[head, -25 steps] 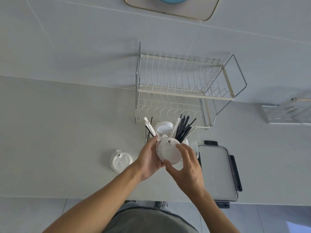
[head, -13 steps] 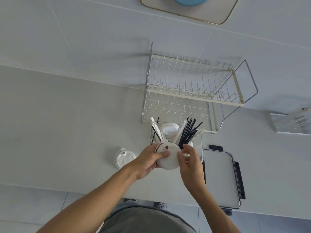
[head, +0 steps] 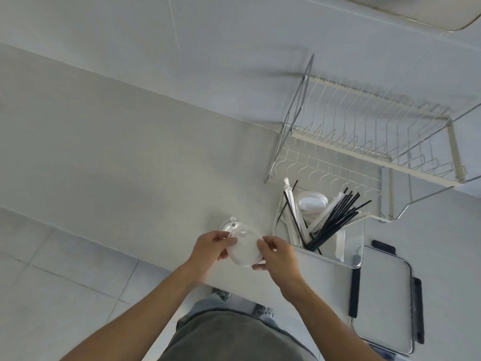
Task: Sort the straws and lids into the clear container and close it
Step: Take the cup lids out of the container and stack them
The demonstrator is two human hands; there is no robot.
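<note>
Both hands, left hand and right hand, are grasping a white lid over the worktop, beside the clear container. Straws are already standing inside; its cover is lying aside, so closing is still remaining.

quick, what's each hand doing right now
Left hand: closed on the left edge of the white cup lid.
Right hand: closed on the right edge of the same lid.
</note>
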